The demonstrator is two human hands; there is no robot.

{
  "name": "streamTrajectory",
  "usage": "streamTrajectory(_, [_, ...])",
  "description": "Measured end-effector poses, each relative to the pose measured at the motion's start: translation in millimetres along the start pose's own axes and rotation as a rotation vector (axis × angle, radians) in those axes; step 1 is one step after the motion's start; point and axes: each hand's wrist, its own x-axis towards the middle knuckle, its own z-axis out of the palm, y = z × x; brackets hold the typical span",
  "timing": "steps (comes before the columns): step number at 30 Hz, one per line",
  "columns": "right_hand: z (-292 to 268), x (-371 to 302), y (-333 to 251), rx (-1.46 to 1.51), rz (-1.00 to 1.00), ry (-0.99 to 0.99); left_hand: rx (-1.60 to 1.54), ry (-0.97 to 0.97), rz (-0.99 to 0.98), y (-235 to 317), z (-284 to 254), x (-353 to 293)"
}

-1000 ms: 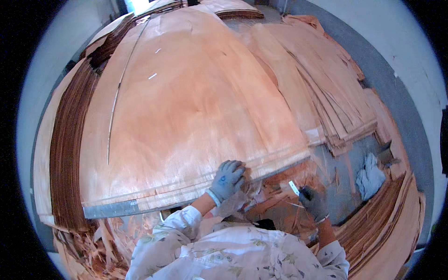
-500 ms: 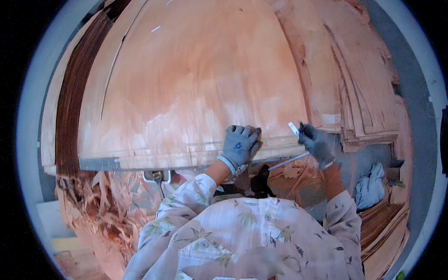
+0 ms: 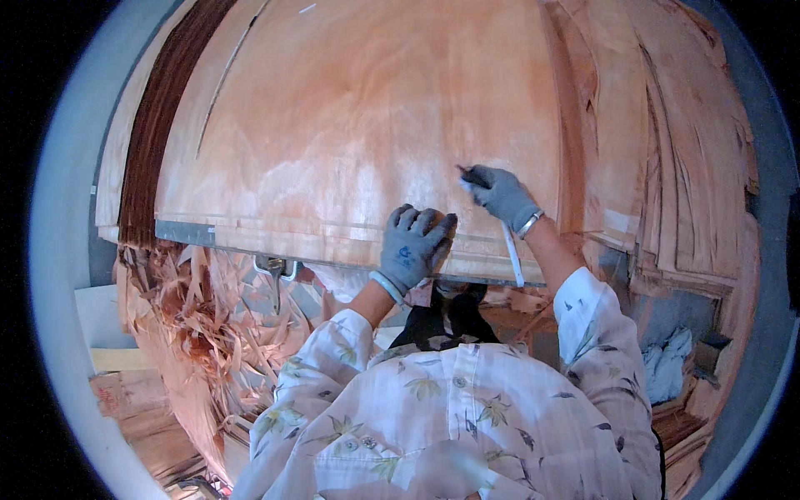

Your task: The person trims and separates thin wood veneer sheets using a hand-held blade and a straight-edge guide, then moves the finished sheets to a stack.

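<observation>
Two gloved hands: left hand (image 3: 412, 252) has unclenched fingers, wood sheet (image 3: 350, 142) right under them. Right hand (image 3: 502, 200) grips a white strip (image 3: 512, 257) sticking out behind its fingers.

Orange-tan veneer sheet (image 3: 358, 108), grey gloves (image 3: 407, 257), white strip (image 3: 512, 254), white shirt (image 3: 508, 375) with green-grey leaf print

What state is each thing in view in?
Wide pale-orange wood sheet: lying flat.
Left hand in grey glove: open, resting on the sheet.
Right hand in grey glove: closed around a small white-and-dark tool.
Slim white strip: jutting out below the right hand; grip unclear.
Dark-brown stack of thin sheets: piled.
Curled orange-brown wood scraps: heaped.
Pale-blue cloth-like bundle: crumpled.
</observation>
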Motion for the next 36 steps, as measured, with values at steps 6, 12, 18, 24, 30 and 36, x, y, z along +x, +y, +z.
streamTrajectory(6, [1,3,1,0.226,0.142,-0.223,-0.009,0.016,-0.010,0,2,-3])
streamTrajectory(12, [1,3,3,0.255,0.199,-0.194,-0.057,0.084,0.005,-4,-3,5])
streamTrajectory(18, [16,6,-6,-0.136,0.041,-0.031,-0.038,-0.007,0.011,-7,16,18])
streamTrajectory(24, [20,-10,-1,-0.337,0.146,0.097,0.077,-0.165,0.042,-6,9,33])
streamTrajectory(30, [43,-86,-20,-0.149,-0.020,0.101,0.102,-0.160,0.114,-3,4,34])
streamTrajectory(36, [34,-195,-15,0.108,-0.187,0.094,0.122,-0.144,0.121,-2,15,31])
